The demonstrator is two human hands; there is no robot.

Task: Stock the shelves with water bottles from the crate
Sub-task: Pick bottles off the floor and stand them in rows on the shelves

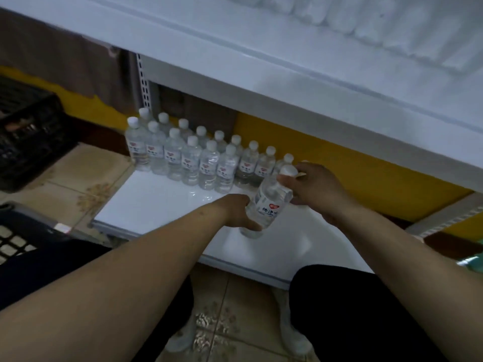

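Water bottle (269, 202) tilted above low shelf (162, 202), cap end up toward right hand (313, 189), bottom end in left hand (237, 212). Both hands gripping it. Row of bottles (198, 158) just behind, open spot at right end.

Dim, bluish indoor light with soft focus throughout.
The white lower shelf (156, 205) beyond the hands (311, 189) is the brightest surface and carries a faint sheen, while the floor tiles (217, 330) below the forearms show small glints. Above the hands, the upper shelf (287, 74) is washed out and smeared. Wide-angle bending curves the shelf edges, and the dark crate (28, 137) far left of the hands loses detail in shadow.
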